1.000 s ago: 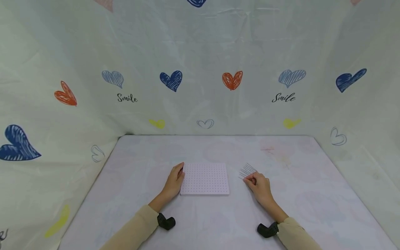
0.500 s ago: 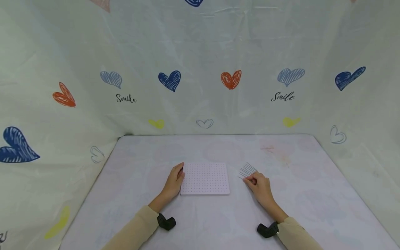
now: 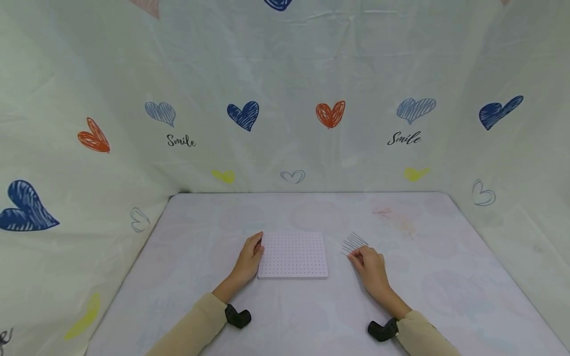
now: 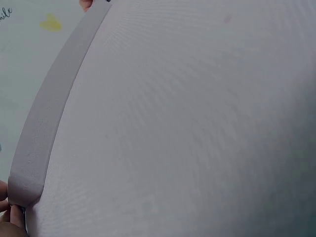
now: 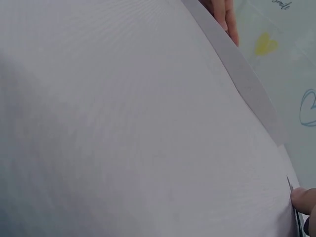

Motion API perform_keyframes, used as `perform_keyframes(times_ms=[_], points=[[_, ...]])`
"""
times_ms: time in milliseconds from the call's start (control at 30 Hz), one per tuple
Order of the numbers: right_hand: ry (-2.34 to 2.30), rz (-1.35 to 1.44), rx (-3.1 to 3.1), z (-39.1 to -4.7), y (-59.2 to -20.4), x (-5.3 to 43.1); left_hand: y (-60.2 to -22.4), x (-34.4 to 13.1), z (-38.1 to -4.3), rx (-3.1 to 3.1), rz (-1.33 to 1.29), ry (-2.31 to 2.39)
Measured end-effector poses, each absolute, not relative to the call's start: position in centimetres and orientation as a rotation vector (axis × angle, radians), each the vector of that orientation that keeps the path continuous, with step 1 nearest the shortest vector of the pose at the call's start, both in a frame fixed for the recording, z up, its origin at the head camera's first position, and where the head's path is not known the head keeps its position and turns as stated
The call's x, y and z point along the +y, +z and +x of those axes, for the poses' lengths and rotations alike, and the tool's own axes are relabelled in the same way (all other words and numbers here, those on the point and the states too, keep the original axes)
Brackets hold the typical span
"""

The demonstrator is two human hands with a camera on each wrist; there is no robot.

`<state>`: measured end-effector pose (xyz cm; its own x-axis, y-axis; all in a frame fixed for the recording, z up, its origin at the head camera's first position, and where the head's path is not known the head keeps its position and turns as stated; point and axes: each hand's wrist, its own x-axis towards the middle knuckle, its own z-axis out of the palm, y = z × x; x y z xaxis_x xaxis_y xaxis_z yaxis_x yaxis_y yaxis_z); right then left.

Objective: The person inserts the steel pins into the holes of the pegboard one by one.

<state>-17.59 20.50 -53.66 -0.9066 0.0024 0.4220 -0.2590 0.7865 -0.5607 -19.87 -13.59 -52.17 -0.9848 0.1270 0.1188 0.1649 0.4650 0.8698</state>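
Observation:
A pale lilac board with rows of small holes, like a pegboard (image 3: 293, 254), lies flat on the table. My left hand (image 3: 246, 259) holds it along its left edge, thumb and fingers at the side; in the left wrist view the fingers (image 4: 18, 215) meet the board's near corner. To the right of the board, several thin dark rods (image 3: 354, 241) lie side by side in a slanted row. My right hand (image 3: 373, 269) is at their near end, thumb and forefinger pinching a thin pointed rod (image 5: 290, 182). The palm side is hidden.
The table (image 3: 294, 316) has a pale cover with a faint reddish smudge (image 3: 392, 217) at the back right. A white curtain (image 3: 285, 69) printed with hearts hangs behind and beside it. Each wrist wears a black camera mount (image 3: 238, 316).
Hardly anything differs. Both hands keep their places at the board and at the rods, and the whole head view has shifted only slightly.

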Motion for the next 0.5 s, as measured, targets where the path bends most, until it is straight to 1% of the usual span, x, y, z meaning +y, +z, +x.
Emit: perform_keyframes(times_ms=[233, 500], points=[[0.926, 0.176, -2.568, -17.23, -53.70, 20.43, -52.50, -13.50, -19.94, -2.645, -0.281, -1.610], [1.171, 0.267, -2.547, -17.43, -53.00, 20.22, -52.33, -13.53, -19.96, -2.650, -0.270, -1.589]])
